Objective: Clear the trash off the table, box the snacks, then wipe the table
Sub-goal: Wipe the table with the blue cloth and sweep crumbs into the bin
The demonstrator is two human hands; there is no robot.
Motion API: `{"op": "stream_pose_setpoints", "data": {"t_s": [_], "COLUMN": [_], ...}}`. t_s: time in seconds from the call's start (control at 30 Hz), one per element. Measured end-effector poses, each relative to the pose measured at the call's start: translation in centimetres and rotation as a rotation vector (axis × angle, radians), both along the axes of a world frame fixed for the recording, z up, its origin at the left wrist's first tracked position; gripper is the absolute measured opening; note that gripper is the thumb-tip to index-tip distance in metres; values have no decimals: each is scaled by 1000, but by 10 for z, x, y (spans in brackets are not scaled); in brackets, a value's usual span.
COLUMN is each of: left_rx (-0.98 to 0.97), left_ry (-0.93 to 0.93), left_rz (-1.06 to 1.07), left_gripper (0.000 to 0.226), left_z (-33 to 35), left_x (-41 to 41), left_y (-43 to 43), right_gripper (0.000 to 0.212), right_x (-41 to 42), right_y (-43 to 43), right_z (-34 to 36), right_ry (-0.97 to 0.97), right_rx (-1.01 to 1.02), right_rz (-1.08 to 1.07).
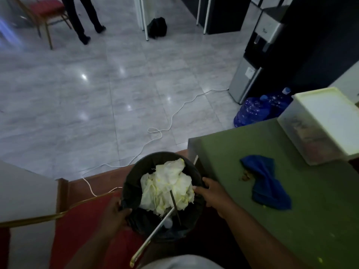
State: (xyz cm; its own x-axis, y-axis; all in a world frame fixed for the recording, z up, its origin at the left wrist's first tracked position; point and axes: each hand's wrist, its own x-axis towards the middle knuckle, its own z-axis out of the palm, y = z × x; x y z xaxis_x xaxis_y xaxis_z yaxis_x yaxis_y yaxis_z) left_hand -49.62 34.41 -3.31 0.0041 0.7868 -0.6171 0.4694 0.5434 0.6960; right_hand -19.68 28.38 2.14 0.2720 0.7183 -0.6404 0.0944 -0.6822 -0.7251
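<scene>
A black trash bin (134, 171) sits low beside the green table (310, 210), stuffed with crumpled white paper (167, 187), a dark stick and a long white straw-like rod. My left hand (114, 212) grips the bin's left rim. My right hand (213, 193) grips its right rim. On the table lies a crumpled blue cloth (266, 181) with brown crumbs (245, 176) at its left edge. A closed translucent snack box with a white lid (330, 121) stands at the table's far right.
A red-seated chair with a gold frame (81, 212) is under the bin. A white cable (165, 123) snakes over the grey tiled floor. Blue water jugs (254, 111) and a water dispenser (252, 61) stand beyond the table. A person's legs (83, 18) and another chair are far left.
</scene>
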Motion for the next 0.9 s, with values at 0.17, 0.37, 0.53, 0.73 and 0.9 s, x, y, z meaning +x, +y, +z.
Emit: {"op": "stream_pose_setpoints", "data": {"t_s": [0.17,0.37,0.53,0.73,0.9], "left_rx": [-81,-109,-83,-87,-104], "left_ry": [69,106,116,78,86], "left_rz": [1,2,-45,-91,-220], "left_gripper": [15,21,16,18,16], "left_z": [-10,-17,-20,-28,-52], "left_x": [5,20,42,72,81], "left_y": [-42,-57,-57,-50,-36], "right_gripper": [37,32,46,54,43], "right_x": [6,62,164,200,176], "right_y": [-54,-58,-51,-44,-39], "right_z": [-1,-13,-32,-63,-71], "right_ry": [-16,-411,-971,-990,-901], "right_rx": [-74,-47,-60,-284,-92], "right_rz": [28,-125,-141,144,-43]}}
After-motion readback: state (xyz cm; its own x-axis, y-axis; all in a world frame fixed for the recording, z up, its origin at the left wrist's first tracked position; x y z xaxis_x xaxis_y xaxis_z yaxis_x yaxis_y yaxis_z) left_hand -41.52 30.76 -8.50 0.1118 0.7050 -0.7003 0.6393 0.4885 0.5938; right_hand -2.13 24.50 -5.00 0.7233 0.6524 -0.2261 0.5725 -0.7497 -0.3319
